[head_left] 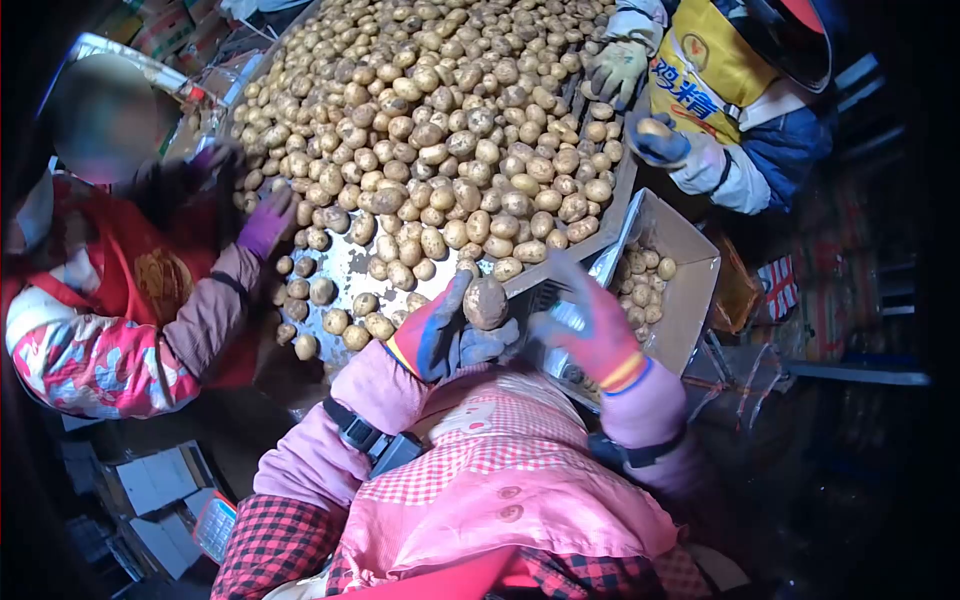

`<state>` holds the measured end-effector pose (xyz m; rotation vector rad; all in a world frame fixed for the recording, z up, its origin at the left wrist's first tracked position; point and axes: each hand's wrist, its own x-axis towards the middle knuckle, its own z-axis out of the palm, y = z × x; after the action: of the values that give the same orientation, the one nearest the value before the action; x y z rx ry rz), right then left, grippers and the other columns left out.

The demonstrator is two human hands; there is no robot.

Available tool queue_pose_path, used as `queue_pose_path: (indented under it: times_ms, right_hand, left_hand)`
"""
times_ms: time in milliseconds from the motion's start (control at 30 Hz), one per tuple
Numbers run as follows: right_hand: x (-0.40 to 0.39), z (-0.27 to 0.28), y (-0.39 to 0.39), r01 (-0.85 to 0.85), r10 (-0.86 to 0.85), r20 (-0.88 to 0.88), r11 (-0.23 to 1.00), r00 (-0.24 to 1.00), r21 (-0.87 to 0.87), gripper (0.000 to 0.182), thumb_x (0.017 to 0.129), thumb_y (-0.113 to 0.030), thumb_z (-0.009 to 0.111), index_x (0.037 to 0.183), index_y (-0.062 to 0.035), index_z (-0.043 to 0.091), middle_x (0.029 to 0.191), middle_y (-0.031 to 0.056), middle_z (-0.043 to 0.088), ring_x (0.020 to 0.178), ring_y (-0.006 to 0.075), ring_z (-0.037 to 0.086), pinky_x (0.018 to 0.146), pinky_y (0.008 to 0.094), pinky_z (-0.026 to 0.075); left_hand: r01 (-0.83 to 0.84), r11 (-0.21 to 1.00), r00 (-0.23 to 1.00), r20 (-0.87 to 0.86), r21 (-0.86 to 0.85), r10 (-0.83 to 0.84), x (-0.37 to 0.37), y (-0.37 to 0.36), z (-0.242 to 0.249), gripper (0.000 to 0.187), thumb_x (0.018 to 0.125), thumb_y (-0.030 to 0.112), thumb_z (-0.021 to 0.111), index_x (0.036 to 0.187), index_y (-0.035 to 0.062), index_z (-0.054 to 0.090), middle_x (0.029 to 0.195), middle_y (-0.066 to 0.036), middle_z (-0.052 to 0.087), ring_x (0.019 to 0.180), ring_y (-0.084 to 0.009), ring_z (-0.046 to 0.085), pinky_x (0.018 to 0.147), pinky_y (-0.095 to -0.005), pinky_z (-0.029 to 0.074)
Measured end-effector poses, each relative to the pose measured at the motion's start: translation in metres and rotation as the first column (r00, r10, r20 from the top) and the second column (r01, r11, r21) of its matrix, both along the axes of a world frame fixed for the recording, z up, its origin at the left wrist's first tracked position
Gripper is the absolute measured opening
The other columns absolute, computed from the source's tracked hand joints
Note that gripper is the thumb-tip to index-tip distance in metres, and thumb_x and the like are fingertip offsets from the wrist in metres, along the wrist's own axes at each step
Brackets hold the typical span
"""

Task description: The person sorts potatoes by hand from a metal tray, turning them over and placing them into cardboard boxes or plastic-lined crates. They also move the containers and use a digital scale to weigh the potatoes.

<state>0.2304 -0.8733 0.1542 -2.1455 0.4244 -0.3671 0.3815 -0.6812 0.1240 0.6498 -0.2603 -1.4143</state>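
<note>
A large, dirt-marked potato [486, 302] rests in my left hand [440, 326], which wears a red and blue-grey glove. The thumb lies along the potato's side and the fingers curl below it. My right hand [590, 318], gloved the same way, is raised to the right of that potato, apart from it. Its fingers are spread, a little blurred, with nothing between them. Just beyond my hands a big heap of potatoes [430, 150] covers most of a metal-topped table [345, 270]. Close to my right hand, a cardboard box [690, 285] with a liner holds smaller potatoes [642, 285].
On the left, a co-worker's purple-gloved hand [268, 222] touches the heap's edge. At the upper right, another person's gloved hands [618, 75] are by the potatoes, one holding a potato [655, 128]. Flattened cardboard [160, 480] lies lower left, near a blue-and-red item [214, 526].
</note>
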Motion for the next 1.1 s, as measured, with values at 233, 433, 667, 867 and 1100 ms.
queue_pose_path:
  times_ms: [233, 433, 667, 867, 1100]
  right_hand:
    - [0.078, 0.017, 0.050, -0.468, 0.288, -0.536, 0.852, 0.793, -0.235, 0.082, 0.068, -0.064, 0.070, 0.126, -0.0098, 0.052, 0.111, 0.0150, 0.064, 0.094, 0.0308, 0.065, 0.081, 0.0418, 0.050]
    - [0.083, 0.008, 0.051, -0.667, 0.522, -0.480, 0.717, 0.705, -0.200, 0.084, 0.068, -0.048, 0.079, 0.137, -0.0143, 0.044, 0.115, 0.0166, 0.062, 0.101, 0.0335, 0.063, 0.085, 0.0437, 0.050]
    - [0.077, -0.005, 0.057, -0.484, 0.388, -0.559, 0.875, 0.733, -0.027, 0.081, 0.065, -0.062, 0.074, 0.122, -0.0087, 0.054, 0.109, 0.0183, 0.066, 0.097, 0.0355, 0.064, 0.085, 0.0425, 0.050]
    - [0.070, 0.038, 0.059, -0.661, 0.398, -0.661, 0.724, 0.636, -0.199, 0.066, 0.080, -0.061, 0.061, 0.117, -0.0065, 0.053, 0.105, 0.0182, 0.065, 0.096, 0.0343, 0.065, 0.081, 0.0429, 0.051]
    - [0.050, 0.002, 0.053, -0.509, 0.453, -0.325, 0.854, 0.830, -0.109, 0.071, 0.082, -0.062, 0.059, 0.123, -0.0048, 0.050, 0.102, 0.0200, 0.066, 0.092, 0.0359, 0.065, 0.081, 0.0432, 0.050]
  left_hand:
    - [0.074, 0.967, 0.997, -0.031, 0.245, -0.068, 0.007, 0.029, -0.023, 0.073, 0.095, 0.066, 0.031, 0.145, 0.0137, 0.034, 0.133, -0.009, 0.054, 0.112, -0.0188, 0.061, 0.080, -0.0294, 0.056]
    - [0.125, 0.919, 0.973, 0.135, 0.374, -0.187, 0.010, 0.057, -0.028, 0.065, 0.101, 0.055, 0.024, 0.137, 0.0045, 0.044, 0.122, -0.009, 0.060, 0.105, -0.0159, 0.059, 0.093, -0.0298, 0.049]
    - [0.057, 0.928, 0.993, 0.075, 0.367, -0.091, 0.004, 0.048, -0.010, 0.053, 0.099, 0.051, 0.040, 0.125, 0.0065, 0.054, 0.098, -0.007, 0.066, 0.078, -0.0177, 0.065, 0.066, -0.0297, 0.054]
    - [0.211, 0.912, 0.941, 0.179, 0.352, -0.287, 0.008, 0.046, -0.010, 0.053, 0.097, 0.057, 0.040, 0.112, 0.0109, 0.061, 0.084, -0.006, 0.067, 0.066, -0.0171, 0.065, 0.055, -0.0273, 0.051]
    - [0.167, 0.883, 0.943, 0.191, 0.439, -0.274, 0.002, 0.030, 0.028, 0.060, 0.097, 0.061, 0.035, 0.103, 0.0077, 0.062, 0.074, -0.006, 0.066, 0.060, -0.0165, 0.064, 0.051, -0.0260, 0.051]
